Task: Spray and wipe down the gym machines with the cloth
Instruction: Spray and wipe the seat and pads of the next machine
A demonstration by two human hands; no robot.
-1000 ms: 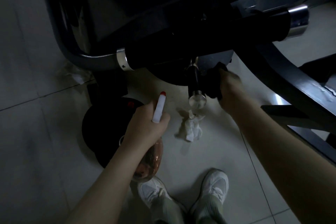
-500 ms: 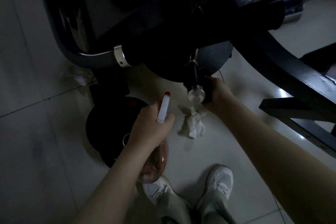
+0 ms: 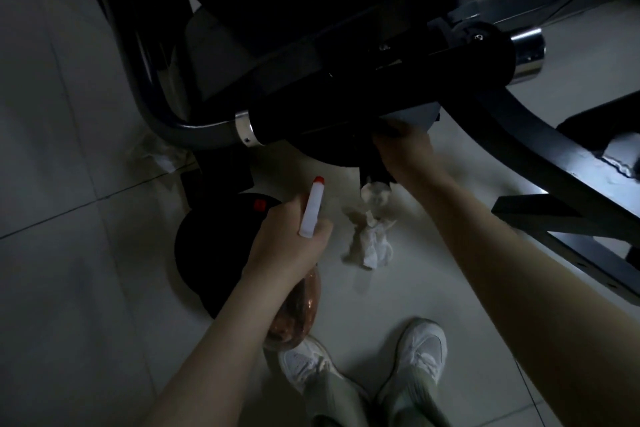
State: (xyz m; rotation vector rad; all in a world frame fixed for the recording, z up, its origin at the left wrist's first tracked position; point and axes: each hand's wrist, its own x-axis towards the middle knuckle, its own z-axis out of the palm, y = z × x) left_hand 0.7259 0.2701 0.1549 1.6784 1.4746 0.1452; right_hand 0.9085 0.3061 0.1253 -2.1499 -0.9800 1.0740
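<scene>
Black peg [image 3: 375, 173]: chrome-capped, beneath foam roller [image 3: 346, 114].
Right hand [image 3: 407, 152]: fingers clamp dark cloth [image 3: 387, 130] round peg.
Left hand [image 3: 289, 246]: fingers curled round spray bottle [image 3: 311, 210], nozzle up.
Floor [image 3: 86, 288]: crumpled white tissue [image 3: 372, 243] near peg.

Glossy floor tiles [image 3: 69, 288] lie under a matt black frame [image 3: 540, 135] (chrome collar [image 3: 244, 126] gleams).

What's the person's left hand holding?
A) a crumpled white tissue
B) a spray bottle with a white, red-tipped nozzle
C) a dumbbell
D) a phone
B: the left hand grips a spray bottle, white nozzle with red tip sticking up; the crumpled tissue lies loose on the floor.
</scene>
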